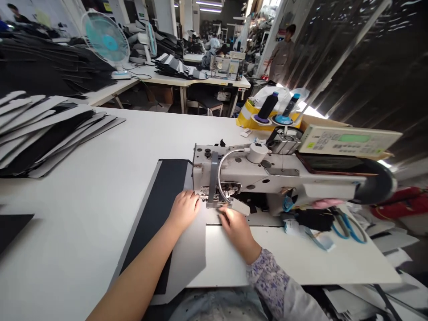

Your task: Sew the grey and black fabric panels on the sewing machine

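My left hand (185,208) lies palm down on a panel of dark and grey material (147,218), its fingers stretched toward the needle area of a sewing machine (257,171). The panel has a black strip, grey borders and a dark far edge, and its near end reaches the table's front edge. To the right of the needle area, my right hand (236,227) has thumb and forefinger drawn together beside the small white lamp head (240,206). What those fingertips pinch, if anything, is hidden. The needle itself cannot be made out behind the guard.
Stacked grey and black pieces (50,133) lie at the left. Blue-handled scissors (349,227) and scraps sit at the right. Thread cones (268,107) and a control panel (349,139) stand behind the machine. A fan (107,42) and a standing person (282,53) are farther back.
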Action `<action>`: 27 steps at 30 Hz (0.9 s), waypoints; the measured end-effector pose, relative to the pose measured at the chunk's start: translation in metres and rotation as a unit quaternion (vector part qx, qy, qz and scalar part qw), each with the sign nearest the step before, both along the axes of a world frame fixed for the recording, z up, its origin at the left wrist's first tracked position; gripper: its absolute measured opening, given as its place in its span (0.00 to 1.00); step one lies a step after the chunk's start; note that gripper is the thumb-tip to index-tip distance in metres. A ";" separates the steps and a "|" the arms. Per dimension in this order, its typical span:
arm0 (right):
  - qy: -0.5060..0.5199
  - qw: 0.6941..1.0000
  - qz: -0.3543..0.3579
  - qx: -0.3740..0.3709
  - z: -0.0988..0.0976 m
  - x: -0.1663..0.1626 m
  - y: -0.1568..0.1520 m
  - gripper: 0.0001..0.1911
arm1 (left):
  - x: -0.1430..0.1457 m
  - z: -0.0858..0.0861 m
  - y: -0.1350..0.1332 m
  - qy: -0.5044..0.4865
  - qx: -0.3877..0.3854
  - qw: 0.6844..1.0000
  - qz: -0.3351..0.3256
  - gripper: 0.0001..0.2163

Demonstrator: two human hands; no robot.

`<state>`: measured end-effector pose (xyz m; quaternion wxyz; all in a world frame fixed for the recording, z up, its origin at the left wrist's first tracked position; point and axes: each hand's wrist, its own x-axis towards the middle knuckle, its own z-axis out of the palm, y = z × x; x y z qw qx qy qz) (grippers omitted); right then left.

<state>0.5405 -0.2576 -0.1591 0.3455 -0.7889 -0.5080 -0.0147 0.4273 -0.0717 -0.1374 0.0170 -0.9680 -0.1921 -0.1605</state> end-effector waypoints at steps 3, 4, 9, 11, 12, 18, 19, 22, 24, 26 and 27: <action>-0.036 0.997 -0.069 0.004 0.004 0.014 -0.047 0.11 | 0.002 0.001 0.006 0.013 0.014 1.000 -0.018 0.13; -0.052 0.994 -0.095 0.009 0.005 0.021 -0.065 0.12 | 0.002 0.001 0.007 0.015 0.017 0.999 -0.028 0.13; -0.088 0.956 -0.273 -0.067 0.015 0.064 -0.150 0.13 | -0.011 0.000 0.000 -0.023 0.023 0.996 -0.080 0.15; -0.078 0.932 -0.331 -0.125 0.017 0.077 -0.168 0.13 | -0.021 0.000 -0.008 -0.036 0.032 0.994 -0.099 0.17; -0.071 0.923 -0.348 -0.148 0.017 0.081 -0.171 0.12 | -0.025 -0.001 -0.012 -0.038 0.039 0.993 -0.105 0.18; -0.001 0.916 -0.352 -0.195 0.015 0.092 -0.161 0.09 | -0.042 -0.010 -0.025 -0.045 0.087 0.991 -0.087 0.19; 0.009 0.914 -0.352 -0.202 0.016 0.093 -0.160 0.09 | -0.043 -0.011 -0.024 -0.045 0.088 0.992 -0.084 0.19; 0.026 0.907 -0.366 -0.208 0.022 0.094 -0.165 0.09 | -0.045 -0.013 -0.025 -0.043 0.075 0.994 -0.074 0.20; 0.023 0.913 -0.367 -0.177 0.028 0.088 -0.167 0.08 | -0.045 -0.009 -0.032 -0.038 0.044 0.996 -0.070 0.19; 0.023 0.936 -0.329 -0.126 0.033 0.075 -0.157 0.06 | -0.041 -0.003 -0.045 -0.034 -0.011 0.997 -0.072 0.17; 0.029 0.951 -0.291 -0.101 0.034 0.066 -0.146 0.05 | -0.037 0.002 -0.053 -0.033 -0.047 0.996 -0.075 0.17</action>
